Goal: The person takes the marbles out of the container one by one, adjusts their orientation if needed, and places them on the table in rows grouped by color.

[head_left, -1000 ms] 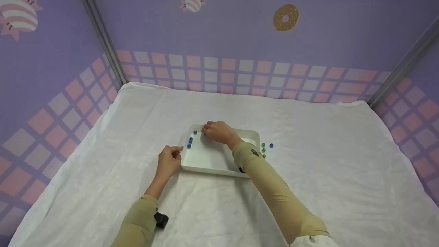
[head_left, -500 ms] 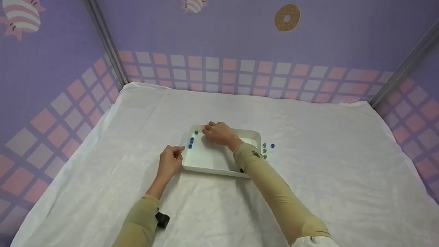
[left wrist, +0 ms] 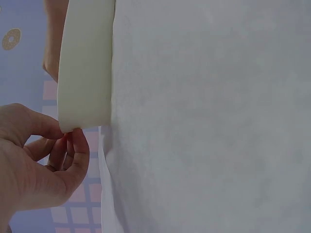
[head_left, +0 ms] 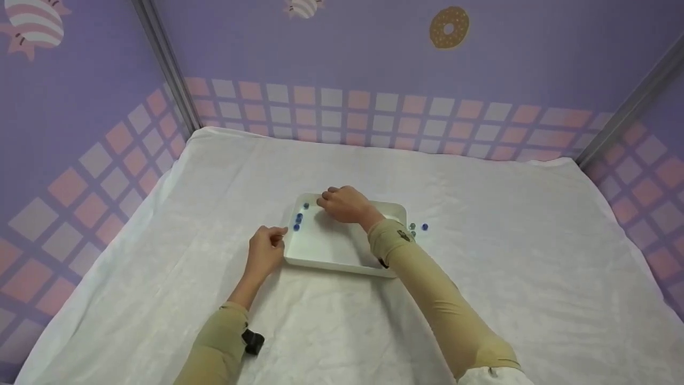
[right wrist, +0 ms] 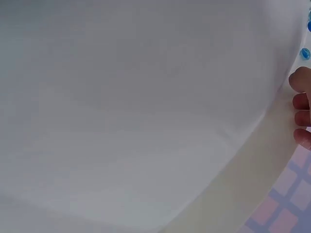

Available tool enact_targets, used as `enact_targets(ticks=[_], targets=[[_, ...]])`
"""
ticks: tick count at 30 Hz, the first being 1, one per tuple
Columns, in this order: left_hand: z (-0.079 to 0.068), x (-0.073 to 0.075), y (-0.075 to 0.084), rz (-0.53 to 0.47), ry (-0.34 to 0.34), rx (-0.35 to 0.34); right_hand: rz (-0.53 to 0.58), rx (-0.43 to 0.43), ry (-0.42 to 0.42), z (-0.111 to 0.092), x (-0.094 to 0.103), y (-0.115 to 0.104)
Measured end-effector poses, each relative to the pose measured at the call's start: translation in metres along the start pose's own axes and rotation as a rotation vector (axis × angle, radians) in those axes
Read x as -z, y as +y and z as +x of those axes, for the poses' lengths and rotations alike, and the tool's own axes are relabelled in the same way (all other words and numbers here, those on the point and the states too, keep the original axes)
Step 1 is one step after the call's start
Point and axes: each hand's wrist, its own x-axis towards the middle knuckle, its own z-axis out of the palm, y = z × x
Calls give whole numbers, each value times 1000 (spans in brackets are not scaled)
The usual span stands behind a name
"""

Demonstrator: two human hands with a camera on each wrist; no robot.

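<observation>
A shallow white tray (head_left: pixel 326 266) lies on the white cloth. My left hand (head_left: pixel 265 248) pinches its left wall; in the left wrist view the thumb and curled index fingertip meet at the tray's edge. My right hand (head_left: pixel 344 204) reaches over the tray to its far wall, back of the hand up and fingers curled. In the right wrist view its fingertips (right wrist: pixel 301 101) show at the far wall; the marble at them is hidden. Several blue marbles (head_left: pixel 296 227) line the tray's left side, with a lighter blue marble (head_left: pixel 305 205) in the far left corner.
Right of the tray, greenish clear marbles (head_left: pixel 412 226) and a blue marble (head_left: pixel 425 227) lie on the cloth (head_left: pixel 507 256), partly behind the right sleeve (head_left: pixel 427 289). Purple printed walls (head_left: pixel 363 53) with grey posts (head_left: pixel 171 69) enclose the surface.
My right hand has shifted slightly right and away; the blue spot at its fingertips is now out of sight. The right sleeve now hides one greenish marble. My left hand stays put.
</observation>
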Motion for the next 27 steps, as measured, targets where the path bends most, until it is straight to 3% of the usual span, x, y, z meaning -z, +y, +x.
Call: enact_targets(ticks=[8,16,22,27], targets=[[0,-1,2,4,-7,0,57,1,129,-6,15,12],[1,-1,2,9,-2,0,178,-29,173,-15,39,27],[0,-1,1,17,1,-10,278,-106,169,-35,49,37],[1,0,1,17,4,-7,340,-170,213,-58,50,45]])
